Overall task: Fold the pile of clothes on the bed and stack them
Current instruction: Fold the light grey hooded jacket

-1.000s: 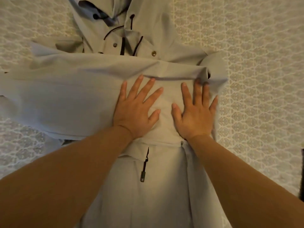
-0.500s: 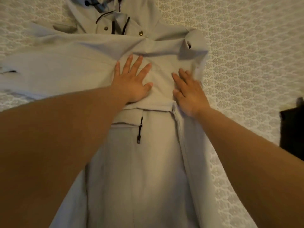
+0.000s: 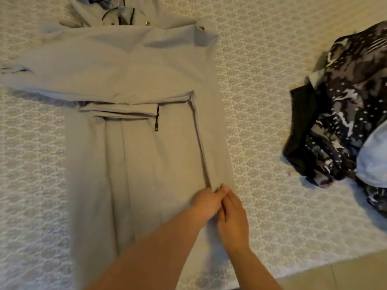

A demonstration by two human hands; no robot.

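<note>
Grey jacket lying flat on bed | left hand, right hand both pinching its folded right edge | clothes pile sitting right

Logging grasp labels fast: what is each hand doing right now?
Left hand: fingers curled, pinching the folded right edge of the light grey fabric jacket.
Right hand: pinching the same edge beside it.
</note>
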